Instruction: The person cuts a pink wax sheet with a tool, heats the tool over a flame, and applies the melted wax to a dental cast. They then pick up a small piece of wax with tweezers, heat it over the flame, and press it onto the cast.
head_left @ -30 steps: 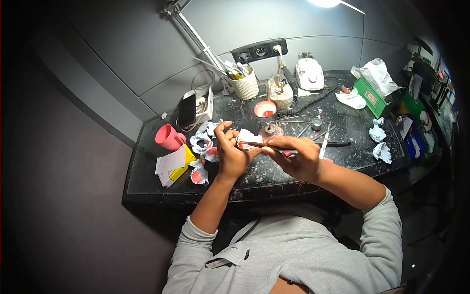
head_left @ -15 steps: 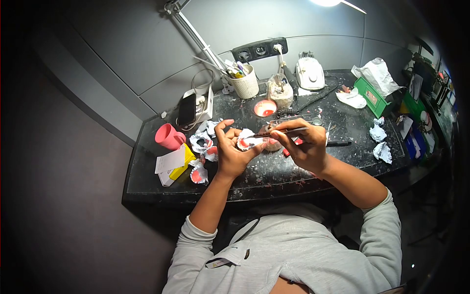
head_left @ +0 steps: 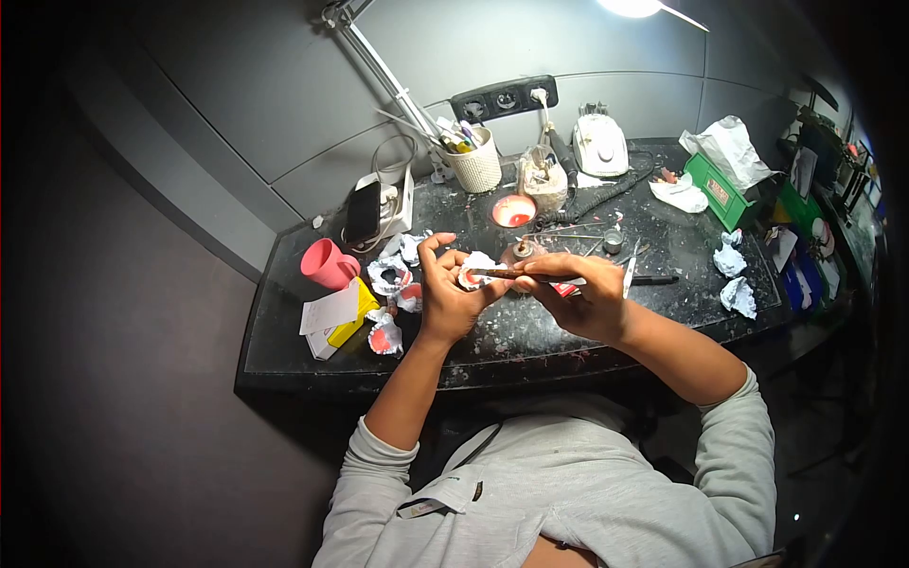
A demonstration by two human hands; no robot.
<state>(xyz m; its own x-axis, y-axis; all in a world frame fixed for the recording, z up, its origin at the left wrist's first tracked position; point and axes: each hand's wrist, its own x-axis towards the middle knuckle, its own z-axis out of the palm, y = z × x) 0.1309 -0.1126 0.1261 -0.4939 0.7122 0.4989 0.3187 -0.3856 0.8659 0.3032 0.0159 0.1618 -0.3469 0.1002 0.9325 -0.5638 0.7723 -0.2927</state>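
My left hand (head_left: pixel 449 305) is closed around a white plaster dental cast (head_left: pixel 481 262) with pink-red wax on it, thumb and fingers at its edges. In my right hand (head_left: pixel 589 295) is a slim dental wax knife (head_left: pixel 494 274), pinched between thumb and fingers, its working end at the cast's wax. Whether the tip touches the wax is too small to tell. Just behind my hands stands a small glass spirit burner (head_left: pixel 522 251), partly hidden by my right fingers. Left of my left hand lie several more plaster casts (head_left: pixel 383 338) with pink wax.
At the left are a pink mug (head_left: pixel 328 264), a yellow box (head_left: pixel 356 305) and a phone (head_left: pixel 362 213). Farther back stand a pen holder (head_left: pixel 475 163), a bowl of red wax (head_left: pixel 513 210) and a white device (head_left: pixel 600 144). A green box (head_left: pixel 718 189) and crumpled plaster-like pieces (head_left: pixel 739 296) lie right.
My right hand has turned and dropped slightly, bringing the wax knife flatter across the cast. More of the burner shows behind it. My left hand stays nearly still with the cast.
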